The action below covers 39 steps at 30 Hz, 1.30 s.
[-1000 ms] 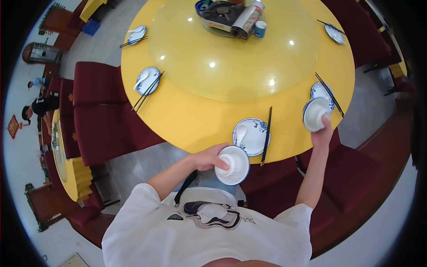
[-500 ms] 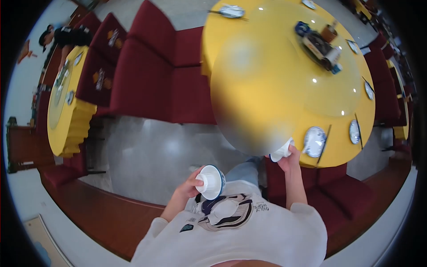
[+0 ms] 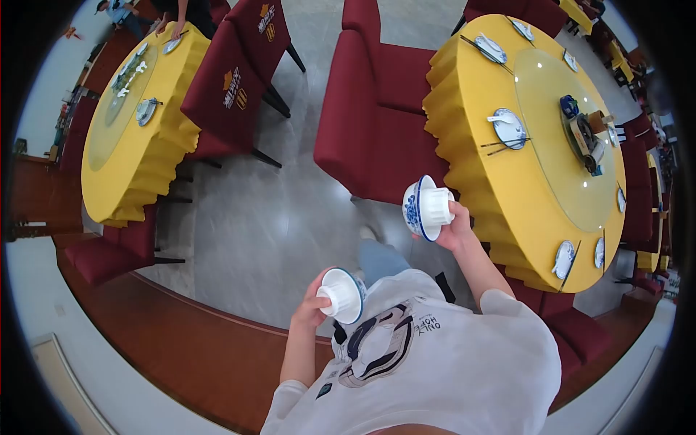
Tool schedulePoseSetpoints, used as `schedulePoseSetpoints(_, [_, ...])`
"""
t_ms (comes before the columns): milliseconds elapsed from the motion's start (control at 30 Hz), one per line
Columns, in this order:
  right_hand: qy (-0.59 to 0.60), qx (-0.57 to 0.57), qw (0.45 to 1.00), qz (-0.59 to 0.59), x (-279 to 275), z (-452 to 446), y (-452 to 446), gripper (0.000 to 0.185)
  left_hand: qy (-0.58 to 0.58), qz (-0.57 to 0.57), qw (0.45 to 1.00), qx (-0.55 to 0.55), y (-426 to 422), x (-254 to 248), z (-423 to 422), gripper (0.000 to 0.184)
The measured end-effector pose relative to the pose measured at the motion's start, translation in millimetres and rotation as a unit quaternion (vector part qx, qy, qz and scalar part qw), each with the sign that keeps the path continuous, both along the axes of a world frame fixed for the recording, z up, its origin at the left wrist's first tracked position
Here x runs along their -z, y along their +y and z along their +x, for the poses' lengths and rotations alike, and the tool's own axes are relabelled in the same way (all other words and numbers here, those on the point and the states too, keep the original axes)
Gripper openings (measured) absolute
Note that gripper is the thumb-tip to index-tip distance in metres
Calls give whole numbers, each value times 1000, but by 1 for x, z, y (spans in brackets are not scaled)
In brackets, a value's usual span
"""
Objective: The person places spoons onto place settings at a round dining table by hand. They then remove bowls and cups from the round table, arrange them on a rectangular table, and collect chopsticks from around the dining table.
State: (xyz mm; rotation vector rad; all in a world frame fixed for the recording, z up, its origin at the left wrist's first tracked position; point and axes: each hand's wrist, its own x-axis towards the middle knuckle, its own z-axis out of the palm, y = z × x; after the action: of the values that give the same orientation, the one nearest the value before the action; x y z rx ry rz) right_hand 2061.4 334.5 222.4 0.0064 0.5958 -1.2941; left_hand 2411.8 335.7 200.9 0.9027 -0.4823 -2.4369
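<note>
My left hand [image 3: 310,308] is closed around a white bowl [image 3: 351,290] with a blue rim, tipped on its side in front of my shirt. A small white cup [image 3: 330,296] sits in that bowl, under my thumb. Out ahead, my right hand [image 3: 457,229] grips a second bowl [image 3: 413,206], white with blue flowers, also tilted sideways. A white fluted cup [image 3: 436,206] pokes out of its mouth. The yellow-clothed round table [image 3: 464,138] stands just beyond my right hand, apart from it.
On the table, a plate [image 3: 510,134] holds a spoon, with chopsticks beside it. A red chair [image 3: 384,123] is tucked against the cloth. At left stands another yellow table [image 3: 163,145], where a person's hand [image 3: 177,30] rests near a plate. Grey floor [image 3: 254,217] lies between.
The view has swung left, so the big table sits further right. My right hand has come away from its edge, bringing the bowl and cup into fuller sight. My left hand keeps its hold.
</note>
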Motion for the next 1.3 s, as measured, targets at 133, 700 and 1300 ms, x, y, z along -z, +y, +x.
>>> schedulePoseSetpoints(133, [-12, 20, 999, -29, 21, 19, -73, 69, 3, -34, 998, 53, -94, -7, 6, 85])
schedulePoseSetpoints(700, [7, 234, 970, -67, 14, -25, -344, 78, 14, 85, 945, 315, -530, 5, -68, 85])
schedulePoseSetpoints(1300, [81, 460, 883, -48, -7, -108, -575, 80, 65, -17, 916, 395, -949, -16, -306, 82])
